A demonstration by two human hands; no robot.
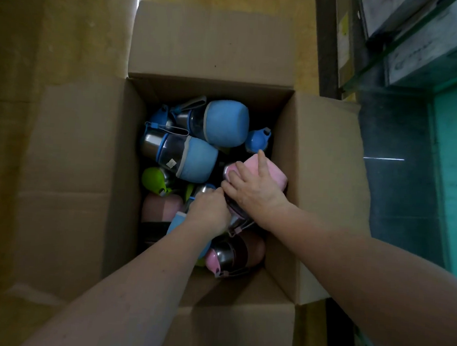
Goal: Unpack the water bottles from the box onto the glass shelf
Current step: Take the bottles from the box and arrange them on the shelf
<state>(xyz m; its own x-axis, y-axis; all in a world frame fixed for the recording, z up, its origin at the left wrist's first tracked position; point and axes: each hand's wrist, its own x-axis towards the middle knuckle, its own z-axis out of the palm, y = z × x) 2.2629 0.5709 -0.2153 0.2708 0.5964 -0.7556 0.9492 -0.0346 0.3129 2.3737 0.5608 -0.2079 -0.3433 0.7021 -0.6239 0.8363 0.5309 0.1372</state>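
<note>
While both arms reach into the open brown cardboard box (pixel 320 178) at frame centre, the right hand (pixel 253 190) wraps a pink-sleeved steel water bottle (pixel 270 172), likely to lift it; the left hand (pixel 209 211) curls among jumbled bottles, grip hidden. Yellowish floor (pixel 70 29) beneath; glass shelf (pixel 406 44) upper right, holding pale cartons.

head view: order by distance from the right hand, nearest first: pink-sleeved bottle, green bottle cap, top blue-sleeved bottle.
From the right hand:
1. Pink-sleeved bottle, under its fingers, box's right side.
2. Green bottle cap, left side.
3. Top blue-sleeved bottle, far end.
</note>
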